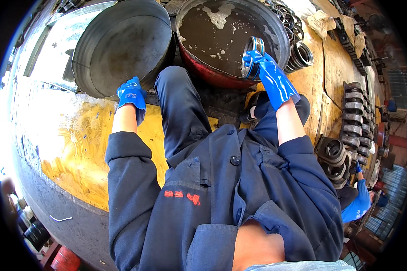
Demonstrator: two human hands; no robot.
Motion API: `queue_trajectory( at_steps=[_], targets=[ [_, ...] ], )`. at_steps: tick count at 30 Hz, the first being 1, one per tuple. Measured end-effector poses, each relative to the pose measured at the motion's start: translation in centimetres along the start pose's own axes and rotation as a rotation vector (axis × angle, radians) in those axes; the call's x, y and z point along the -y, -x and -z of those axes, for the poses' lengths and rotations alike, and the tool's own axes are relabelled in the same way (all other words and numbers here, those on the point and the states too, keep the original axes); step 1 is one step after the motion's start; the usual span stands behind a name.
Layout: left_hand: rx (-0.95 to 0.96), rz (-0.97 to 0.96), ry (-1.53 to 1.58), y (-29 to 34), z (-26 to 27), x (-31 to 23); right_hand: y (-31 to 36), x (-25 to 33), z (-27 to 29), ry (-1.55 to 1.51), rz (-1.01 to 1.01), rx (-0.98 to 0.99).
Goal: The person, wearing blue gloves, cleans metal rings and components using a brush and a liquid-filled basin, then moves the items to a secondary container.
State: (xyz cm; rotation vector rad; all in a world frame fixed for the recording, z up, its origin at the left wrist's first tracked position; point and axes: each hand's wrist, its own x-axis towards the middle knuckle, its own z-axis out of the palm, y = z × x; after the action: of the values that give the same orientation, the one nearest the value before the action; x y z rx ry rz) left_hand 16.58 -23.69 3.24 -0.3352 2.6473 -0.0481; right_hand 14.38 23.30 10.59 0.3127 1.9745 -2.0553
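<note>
Upper centre of frame: right hand (263, 63) clamped on shiny steel bearing ring (252, 58) above round red basin of murky foamy liquid (212, 74); wet glove may slip. Left hand (131, 93) gripping grey metal tub's rim (122, 45).

Off to my far side, a stack of steel rings (298, 54) is leaning just beside the red tub. Grey cast housings (332, 156) are sitting in a cluster on the yellowed surface (72, 149), more of them (353, 117) are lining up beyond, and a co-worker's blue glove (358, 205) is showing nearby.
</note>
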Motion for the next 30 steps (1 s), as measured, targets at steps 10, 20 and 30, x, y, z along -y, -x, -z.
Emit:
queue_trajectory(
  at_steps=[10,20,30],
  targets=[
    [-0.125,-0.148,0.055,-0.5,-0.7,0.5,-0.1,0.7,-0.1,0.111,0.021,-0.028],
    [-0.058,-0.255,-0.013,-4.2,-3.2,1.2,-0.4,0.0,0.4,0.469,0.152,-0.275],
    [0.168,0.004,-0.357,-10.2,12.6,3.7,-0.7,-1.8,-2.2,0.275,0.140,-0.352]
  ],
)
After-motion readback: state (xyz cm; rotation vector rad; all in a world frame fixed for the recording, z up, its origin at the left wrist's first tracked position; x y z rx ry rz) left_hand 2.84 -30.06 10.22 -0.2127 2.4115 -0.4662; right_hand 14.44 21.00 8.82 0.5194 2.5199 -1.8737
